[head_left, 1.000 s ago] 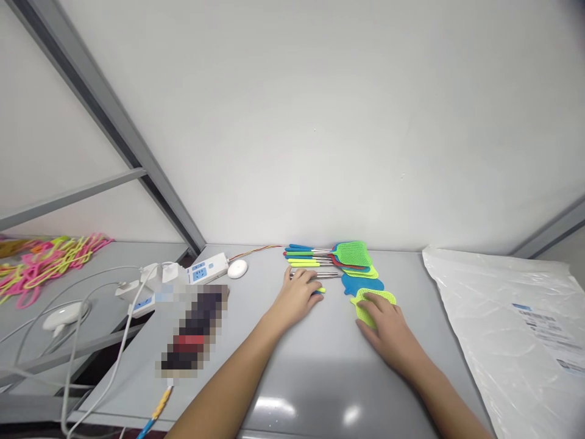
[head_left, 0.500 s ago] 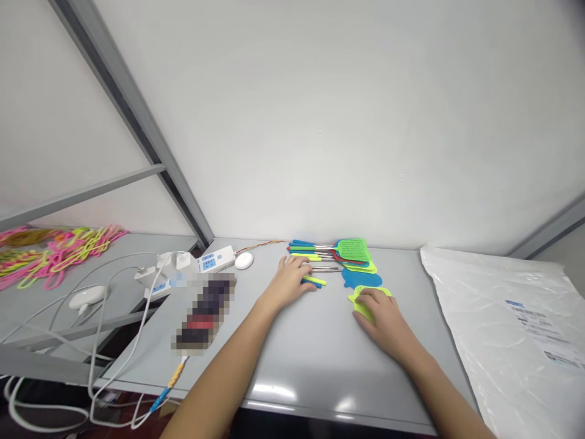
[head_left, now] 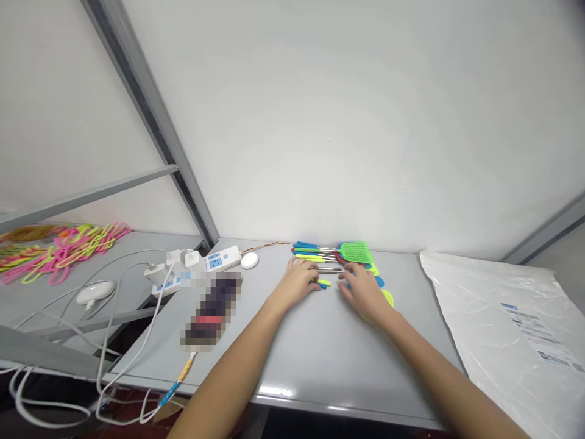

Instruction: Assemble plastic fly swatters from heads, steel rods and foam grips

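A row of fly swatters with coloured handles and thin metal shafts lies on the grey shelf, a green swatter head (head_left: 356, 252) uppermost at the back. My left hand (head_left: 298, 281) rests over the handles at the near side, fingers apart and curved, partly covering a yellow handle (head_left: 324, 283) and a blue one. Over the front swatter heads is my right hand (head_left: 364, 291), its fingers spread by the shafts and the thumb apart. It hides most of a blue head (head_left: 379, 281) and of a yellow-green head (head_left: 388, 297). Exact finger contact is hidden.
At right lies a white plastic mailing bag (head_left: 498, 317) with a label. Leftward are a blurred-out phone-like object (head_left: 212, 311) on a cable, a power strip (head_left: 223, 259), a round white device (head_left: 249, 261) and pink-yellow cords (head_left: 77, 247). A metal post (head_left: 155, 128) stands behind.
My right hand has moved left and away from me, from the yellow-green head toward the shafts. My left hand stays over the handles. The view has shifted slightly.
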Available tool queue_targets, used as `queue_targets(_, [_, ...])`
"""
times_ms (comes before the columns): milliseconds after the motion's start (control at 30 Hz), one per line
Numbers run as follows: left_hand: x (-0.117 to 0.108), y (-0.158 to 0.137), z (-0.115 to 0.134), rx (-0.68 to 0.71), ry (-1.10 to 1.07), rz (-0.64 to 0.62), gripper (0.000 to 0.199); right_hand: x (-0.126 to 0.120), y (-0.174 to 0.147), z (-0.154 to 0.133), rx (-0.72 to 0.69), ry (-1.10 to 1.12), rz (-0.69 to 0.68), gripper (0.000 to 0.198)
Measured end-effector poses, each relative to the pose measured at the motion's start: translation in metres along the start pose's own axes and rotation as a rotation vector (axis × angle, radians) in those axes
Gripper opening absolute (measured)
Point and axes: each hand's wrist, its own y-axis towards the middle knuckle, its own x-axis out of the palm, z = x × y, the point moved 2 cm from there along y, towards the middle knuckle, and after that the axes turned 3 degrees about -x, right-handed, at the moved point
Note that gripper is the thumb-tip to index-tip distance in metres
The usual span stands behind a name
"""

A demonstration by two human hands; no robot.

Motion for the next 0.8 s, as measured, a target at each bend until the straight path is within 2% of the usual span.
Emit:
queue_targets(167, [0.005,-0.002,0.001,-0.021,0.011,-0.013,0.017,0.018,0.031,0.006,0.042,-0.073,-0.011,0.018])
queue_targets(367, [-0.003,-0.004,0.016,0.014,0.063,0.008,0.017,0.031,0.031,0.000,0.057,-0.096,0.006,0.015])
queue_targets(500, [-0.006,-0.006,0.030,-0.007,-0.022,-0.082,0.020,0.033,0.029,-0.001,0.074,-0.062,0.014,0.013])
queue_targets(600, [-0.002,-0.009,0.035,-0.029,-0.089,-0.195,0.026,0.028,0.026,0.004,0.110,-0.002,0.035,0.014])
queue_targets(700, [0.005,-0.010,0.036,-0.073,-0.097,-0.272,0.031,0.012,0.021,0.014,0.164,0.072,0.072,0.020])
queue_targets(767, [0.009,-0.009,0.036,-0.083,-0.088,-0.290,0.032,-0.003,0.017,0.022,0.210,0.179,0.119,0.025])
queue_targets(800, [0.010,-0.008,0.036,-0.081,-0.083,-0.289,0.033,-0.011,0.016,0.026,0.255,0.322,0.178,0.024])
